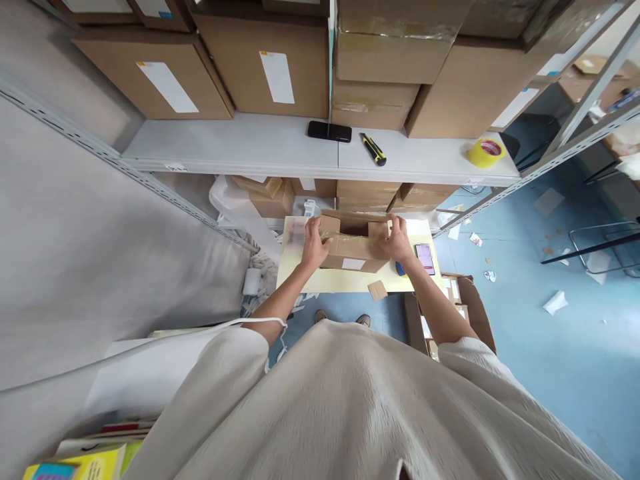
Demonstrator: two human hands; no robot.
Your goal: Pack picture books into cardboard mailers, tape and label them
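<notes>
The carton is positioned at the middle of the pale yellow table surface, between the left and right edges. Its top is partly open, with the dark interior visible; clear tape runs along the upper front part, and a white label is on the front face. The left hand grasps the left end of the carton at the upper edge, thumb on the near side. The right hand grasps the right end at the upper edge, fingers bent. A phone lies near the right edge of the surface. A blue object, partly hidden, is beside the right forearm. A cardboard piece lies at the near edge, right of centre. The shelf above carries a utility knife and, toward its right near corner, a yellow tape roll.
</notes>
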